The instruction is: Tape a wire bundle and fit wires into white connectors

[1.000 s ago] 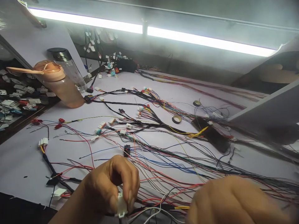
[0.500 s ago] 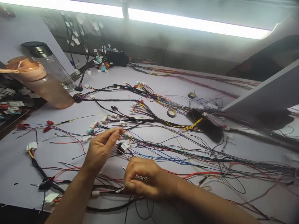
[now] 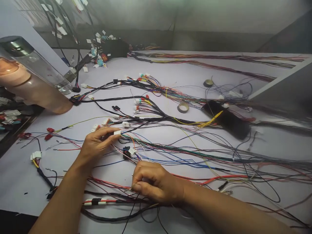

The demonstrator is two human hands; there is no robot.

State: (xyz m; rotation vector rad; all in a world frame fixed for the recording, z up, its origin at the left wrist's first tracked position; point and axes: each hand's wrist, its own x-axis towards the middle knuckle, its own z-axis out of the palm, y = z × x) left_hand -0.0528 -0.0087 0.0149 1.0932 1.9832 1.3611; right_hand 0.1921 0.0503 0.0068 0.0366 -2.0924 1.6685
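My left hand point(image 3: 98, 144) pinches a small white connector point(image 3: 117, 132) between thumb and forefinger, at the near side of a bundle of thin coloured wires point(image 3: 175, 149). Lower and to the right, my right hand point(image 3: 153, 182) is closed, thumb against the curled forefinger, on thin wires whose metal ends show at its left side. Most of those wires are hidden by the palm. Between the hands lies a black connector point(image 3: 126, 152) beside another white connector point(image 3: 132, 150). Red wires point(image 3: 109, 182) and a black-wrapped cable point(image 3: 109, 218) pass beneath my arms.
Two bottles, one clear point(image 3: 46, 66) and one peach point(image 3: 36, 87), lean at the left. A black phone-like slab point(image 3: 226, 120) lies on wires at the right. Tape rolls point(image 3: 183, 107) and several harness branches point(image 3: 175, 120) spread across the table. A white panel point(image 3: 290, 84) stands right.
My left hand has closed on the white connector; before, its fingertips were near the wires with no connector visible in them. The right hand stays closed in nearly the same place. The view has tilted down.
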